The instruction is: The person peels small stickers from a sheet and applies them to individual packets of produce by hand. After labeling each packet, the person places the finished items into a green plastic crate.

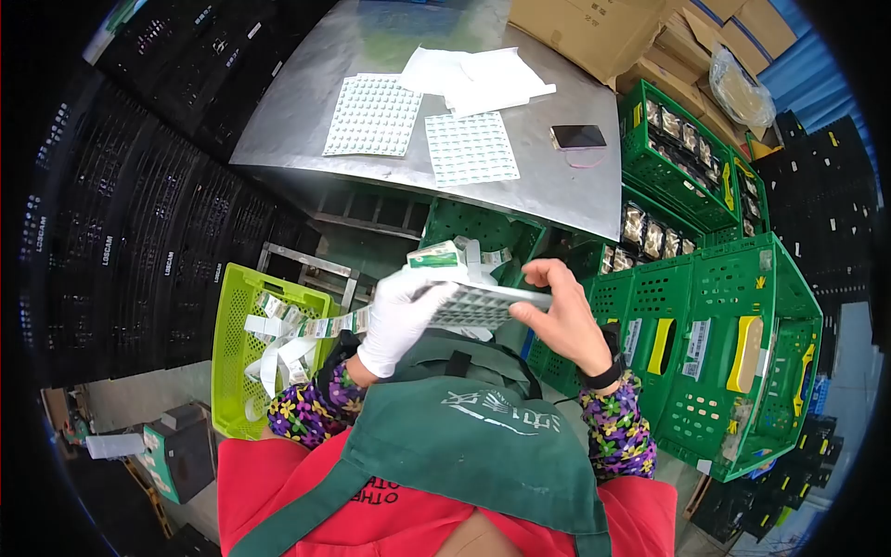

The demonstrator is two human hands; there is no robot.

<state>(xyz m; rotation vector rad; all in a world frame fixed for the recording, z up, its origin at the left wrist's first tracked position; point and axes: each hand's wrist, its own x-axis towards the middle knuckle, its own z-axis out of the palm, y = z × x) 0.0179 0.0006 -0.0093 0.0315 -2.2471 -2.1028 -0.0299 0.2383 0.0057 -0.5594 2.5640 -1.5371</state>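
Observation:
My left hand (pixel 401 320), in a white glove, grips the left end of a stack of label sheets (pixel 483 306) held tilted in front of the apron. A green and white label piece (pixel 434 257) shows above the gloved fingers. My right hand (pixel 566 316), bare with a black wristband, is at the right end of the stack, thumb and forefinger apart around its edge. A strip of labels (pixel 320 327) trails from near my left hand into a lime green basket (pixel 227 343). Its link to the hand is hidden.
On the metal table (pixel 297 121) lie two label sheets (pixel 373 116) (pixel 471 148), white papers (pixel 483 76) and a phone (pixel 577 137). Green crates (pixel 682 343) stand at the right, some with packets. Black crates (pixel 121 241) are stacked at the left, and a cardboard box (pixel 585 32) is behind.

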